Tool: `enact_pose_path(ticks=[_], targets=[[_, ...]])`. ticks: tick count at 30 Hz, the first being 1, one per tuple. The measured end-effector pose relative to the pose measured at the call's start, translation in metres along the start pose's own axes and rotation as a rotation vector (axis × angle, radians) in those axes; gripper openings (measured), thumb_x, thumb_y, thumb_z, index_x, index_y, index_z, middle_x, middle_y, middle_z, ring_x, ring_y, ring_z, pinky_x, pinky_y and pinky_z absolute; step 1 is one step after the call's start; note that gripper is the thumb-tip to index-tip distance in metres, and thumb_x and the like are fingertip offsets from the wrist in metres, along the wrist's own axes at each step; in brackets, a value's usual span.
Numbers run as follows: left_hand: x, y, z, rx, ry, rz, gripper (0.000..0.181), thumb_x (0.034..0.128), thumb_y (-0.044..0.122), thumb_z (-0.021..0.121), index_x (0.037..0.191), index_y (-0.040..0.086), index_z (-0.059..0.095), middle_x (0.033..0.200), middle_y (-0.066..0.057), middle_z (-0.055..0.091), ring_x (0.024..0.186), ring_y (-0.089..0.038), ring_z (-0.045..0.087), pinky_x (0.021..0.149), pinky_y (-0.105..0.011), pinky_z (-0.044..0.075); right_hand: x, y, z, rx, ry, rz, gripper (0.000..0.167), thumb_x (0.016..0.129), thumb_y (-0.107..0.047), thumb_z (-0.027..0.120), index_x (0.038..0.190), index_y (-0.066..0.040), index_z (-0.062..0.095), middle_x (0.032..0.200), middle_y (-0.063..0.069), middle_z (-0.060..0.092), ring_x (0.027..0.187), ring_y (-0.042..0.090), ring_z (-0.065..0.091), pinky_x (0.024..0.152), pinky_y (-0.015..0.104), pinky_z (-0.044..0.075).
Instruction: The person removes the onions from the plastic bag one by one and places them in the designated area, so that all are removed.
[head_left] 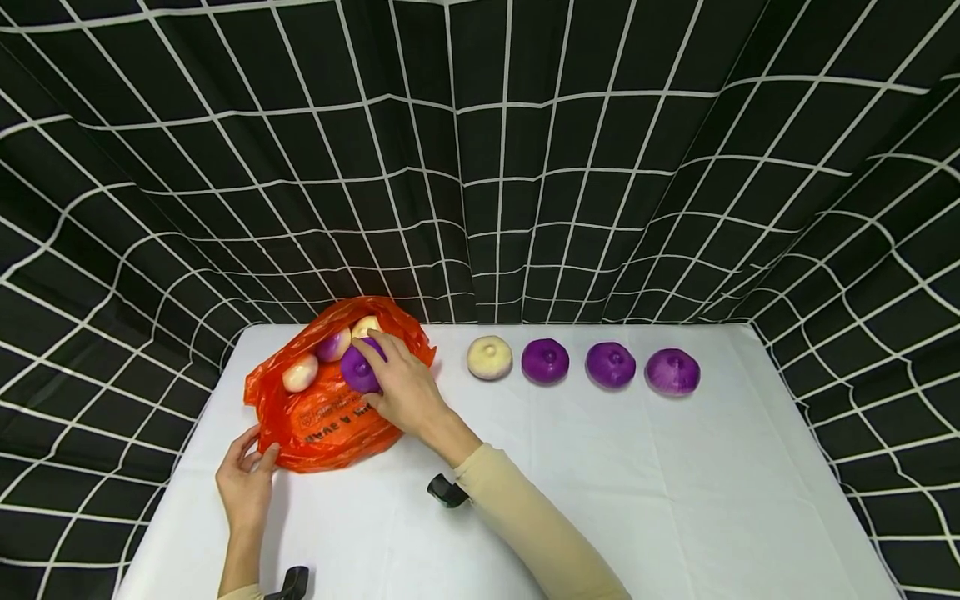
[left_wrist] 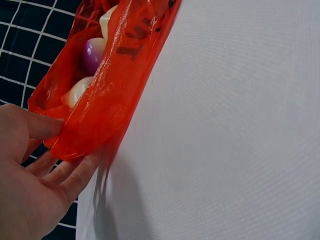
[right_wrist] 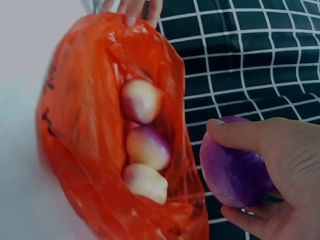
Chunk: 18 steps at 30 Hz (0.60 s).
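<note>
A red plastic bag point(head_left: 330, 429) with dark print lies at the left of the white table, its mouth gaping. Inside it are three whitish and purple-tinted onions, among them a white onion point(head_left: 301, 373) and a two-toned onion point(right_wrist: 148, 148). My left hand point(head_left: 247, 483) pinches the bag's near left corner, thumb on top and fingers beneath. My right hand point(head_left: 405, 383) grips a purple onion point(right_wrist: 232, 167) between thumb and fingers, raised clear of the onions at the bag's mouth. Part of that onion is hidden behind the fingers.
Along the back of the white table point(head_left: 570, 500), right of the bag, runs a row: a cream onion point(head_left: 490, 358), then three purple onions, the nearest to it a purple onion point(head_left: 545, 362). A black cloth with white grid lines point(head_left: 495, 167) stands behind and at both sides.
</note>
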<state>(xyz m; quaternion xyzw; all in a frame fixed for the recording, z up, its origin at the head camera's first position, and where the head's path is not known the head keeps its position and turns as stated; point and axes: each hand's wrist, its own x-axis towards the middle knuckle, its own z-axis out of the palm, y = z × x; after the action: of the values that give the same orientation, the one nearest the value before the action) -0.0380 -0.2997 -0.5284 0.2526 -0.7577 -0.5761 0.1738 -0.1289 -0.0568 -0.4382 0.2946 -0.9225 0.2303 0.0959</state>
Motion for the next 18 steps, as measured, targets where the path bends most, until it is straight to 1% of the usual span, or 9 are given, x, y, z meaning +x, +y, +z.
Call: enact_pose_path(ticks=[4, 6, 8, 10, 12, 15, 18], targets=[[0.000, 0.000, 0.000, 0.020, -0.001, -0.012, 0.044, 0.0922, -0.003, 0.062, 0.135, -0.001, 0.053, 0.118, 0.005, 0.054, 0.072, 0.005, 0.057, 0.062, -0.007, 0.051, -0.001, 0.012, -0.006, 0.000, 0.036, 0.012, 0.081, 0.079, -0.028, 0.083, 0.148, -0.015, 0.042, 0.149, 0.011, 0.039, 0.136, 0.025, 0.039, 0.099, 0.038, 0.050], [0.000, 0.000, 0.001, 0.031, -0.005, -0.016, 0.044, 0.0926, -0.002, 0.062, 0.136, -0.001, 0.053, 0.122, -0.001, 0.054, 0.072, 0.006, 0.056, 0.062, -0.007, 0.051, -0.002, 0.018, -0.009, 0.012, 0.057, 0.029, 0.080, 0.078, -0.027, 0.084, 0.147, -0.015, 0.043, 0.148, 0.011, 0.040, 0.136, 0.025, 0.040, 0.097, 0.039, 0.051], [0.000, -0.001, 0.001, 0.046, -0.007, -0.012, 0.044, 0.0929, -0.001, 0.061, 0.136, -0.001, 0.053, 0.122, -0.001, 0.054, 0.072, 0.006, 0.056, 0.063, -0.007, 0.051, -0.003, 0.025, -0.012, 0.029, 0.077, 0.037, 0.080, 0.078, -0.026, 0.084, 0.146, -0.013, 0.044, 0.148, 0.012, 0.039, 0.136, 0.026, 0.040, 0.097, 0.040, 0.051], [0.000, -0.001, 0.001, 0.047, -0.008, -0.015, 0.044, 0.0931, -0.001, 0.061, 0.136, -0.001, 0.053, 0.124, -0.004, 0.054, 0.073, 0.007, 0.056, 0.063, -0.007, 0.050, -0.005, 0.031, -0.016, 0.046, 0.097, 0.048, 0.080, 0.078, -0.025, 0.084, 0.146, -0.012, 0.045, 0.149, 0.012, 0.039, 0.136, 0.026, 0.040, 0.098, 0.040, 0.051], [0.000, -0.001, 0.000, 0.045, -0.008, -0.017, 0.044, 0.0932, -0.001, 0.061, 0.137, 0.000, 0.053, 0.125, -0.004, 0.054, 0.074, 0.007, 0.057, 0.064, -0.007, 0.051, -0.007, 0.037, -0.020, 0.057, 0.118, 0.059, 0.080, 0.077, -0.024, 0.085, 0.145, -0.012, 0.045, 0.149, 0.012, 0.039, 0.136, 0.026, 0.040, 0.098, 0.039, 0.050], [0.000, -0.001, 0.000, 0.040, -0.010, -0.024, 0.044, 0.0935, 0.000, 0.061, 0.137, 0.000, 0.053, 0.127, -0.008, 0.053, 0.075, 0.006, 0.057, 0.064, -0.007, 0.051, -0.011, 0.044, -0.025, 0.078, 0.148, 0.083, 0.080, 0.076, -0.022, 0.085, 0.145, -0.012, 0.046, 0.149, 0.011, 0.039, 0.136, 0.026, 0.040, 0.096, 0.041, 0.051], [-0.001, -0.001, 0.000, 0.033, -0.008, -0.021, 0.045, 0.0932, -0.001, 0.061, 0.137, 0.000, 0.053, 0.125, -0.003, 0.054, 0.074, 0.006, 0.057, 0.064, -0.007, 0.051, -0.016, 0.051, -0.029, 0.096, 0.173, 0.106, 0.080, 0.076, -0.021, 0.086, 0.145, -0.012, 0.046, 0.149, 0.011, 0.039, 0.137, 0.026, 0.039, 0.096, 0.042, 0.051]])
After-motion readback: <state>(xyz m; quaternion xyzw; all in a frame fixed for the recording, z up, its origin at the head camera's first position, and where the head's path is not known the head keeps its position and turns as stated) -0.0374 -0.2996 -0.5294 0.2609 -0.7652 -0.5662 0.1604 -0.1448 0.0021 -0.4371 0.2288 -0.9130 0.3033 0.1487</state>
